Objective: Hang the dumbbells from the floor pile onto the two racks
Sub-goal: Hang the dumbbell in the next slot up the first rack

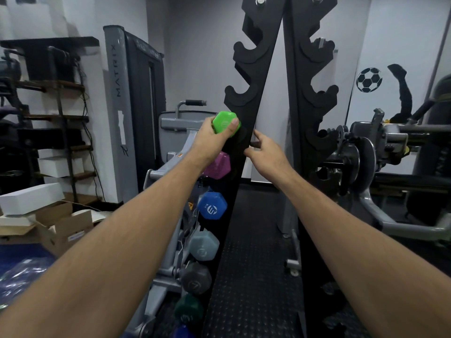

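The left hand grips the green dumbbell by its head, at a free hook on the outer edge of the left rack, above the purple dumbbell. The right hand, fingers spread, touches the rack's inner edge, probably to steady it.

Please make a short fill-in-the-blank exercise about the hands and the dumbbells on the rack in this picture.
1. The left hand grips the ____ hexagonal dumbbell.
2. Directly below it on the black notched rack hangs a ____ hexagonal dumbbell.
3. The right hand holds ____.

Missing words: green; purple; nothing
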`<state>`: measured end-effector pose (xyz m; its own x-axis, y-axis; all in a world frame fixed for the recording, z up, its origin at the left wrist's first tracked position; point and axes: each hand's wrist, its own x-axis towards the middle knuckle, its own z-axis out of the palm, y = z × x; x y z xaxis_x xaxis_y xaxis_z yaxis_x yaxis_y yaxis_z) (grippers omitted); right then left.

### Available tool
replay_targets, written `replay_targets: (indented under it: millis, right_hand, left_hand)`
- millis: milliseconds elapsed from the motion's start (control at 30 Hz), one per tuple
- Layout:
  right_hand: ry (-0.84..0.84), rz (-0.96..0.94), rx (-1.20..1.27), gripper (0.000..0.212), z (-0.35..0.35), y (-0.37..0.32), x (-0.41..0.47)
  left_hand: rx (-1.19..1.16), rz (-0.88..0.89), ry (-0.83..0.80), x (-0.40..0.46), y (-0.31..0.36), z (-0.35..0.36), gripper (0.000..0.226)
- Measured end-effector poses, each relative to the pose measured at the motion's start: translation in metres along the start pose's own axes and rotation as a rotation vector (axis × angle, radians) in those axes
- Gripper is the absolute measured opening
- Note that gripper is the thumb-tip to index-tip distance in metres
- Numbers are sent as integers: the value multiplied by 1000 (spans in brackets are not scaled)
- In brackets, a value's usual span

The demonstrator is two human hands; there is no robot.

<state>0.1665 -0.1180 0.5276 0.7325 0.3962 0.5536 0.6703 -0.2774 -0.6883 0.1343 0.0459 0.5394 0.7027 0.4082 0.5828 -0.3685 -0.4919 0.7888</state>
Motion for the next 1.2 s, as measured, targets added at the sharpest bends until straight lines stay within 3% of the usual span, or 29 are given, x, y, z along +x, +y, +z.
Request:
replay_targets:
  millis: [100, 300, 700, 900, 1200]
  right_hand:
    - [19, 2, -1, 55, 1, 2, -12]
    - [43, 55, -42, 65, 15, 33, -55]
    - [-16, 189, 45, 59, 65, 136, -176]
    - [-86, 361, 46, 56, 98, 194, -219]
    - [-236, 704, -2, 47, 166, 314, -301]
  left_hand:
    - [55, 41, 83, -18, -4, 1, 78]
    - [37, 169, 238, -87, -17, 6, 67]
    - [-31, 120, 266, -236, -124, 44, 28]
    - [-18, -99, 153, -300, -190, 67, 18]
    - [52, -690, 46, -397, -348, 95, 13]
